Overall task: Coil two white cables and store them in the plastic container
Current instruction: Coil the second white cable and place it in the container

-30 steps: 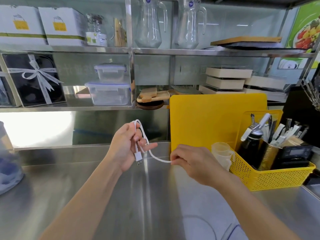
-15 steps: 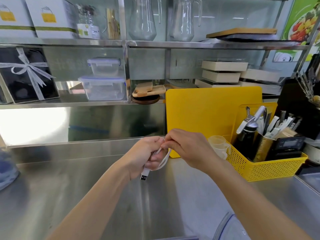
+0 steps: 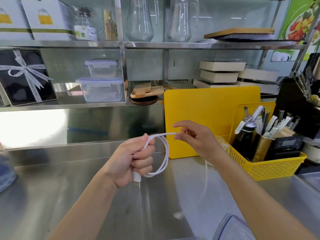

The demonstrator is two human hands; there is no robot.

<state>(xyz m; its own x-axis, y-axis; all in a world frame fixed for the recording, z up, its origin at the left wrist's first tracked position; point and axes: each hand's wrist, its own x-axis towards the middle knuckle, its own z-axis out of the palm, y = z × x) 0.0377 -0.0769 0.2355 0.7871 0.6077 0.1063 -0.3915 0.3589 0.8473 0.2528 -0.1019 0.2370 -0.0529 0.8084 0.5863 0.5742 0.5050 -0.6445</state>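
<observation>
My left hand (image 3: 133, 160) is closed around a white cable (image 3: 165, 156) above the steel counter. Loops of the cable hang to the right of the fist, and its USB plug (image 3: 137, 179) sticks out below it. My right hand (image 3: 194, 137) pinches the same cable a little to the right, holding a short stretch level between the two hands. A blurred white strand (image 3: 206, 179) trails down under my right wrist. A corner of a clear plastic container (image 3: 232, 227) shows at the bottom edge. A second cable is not clearly seen.
A yellow cutting board (image 3: 211, 108) leans against the back wall. To its right stands a yellow basket (image 3: 270, 168) with a bottle and utensils. Clear lidded boxes (image 3: 102, 89) and glass jugs sit on the steel shelves. A bluish jar (image 3: 5, 172) is at the left edge.
My hands have parted: the right hand pulled the cable out to the right, and larger loops now hang from my left fist.
</observation>
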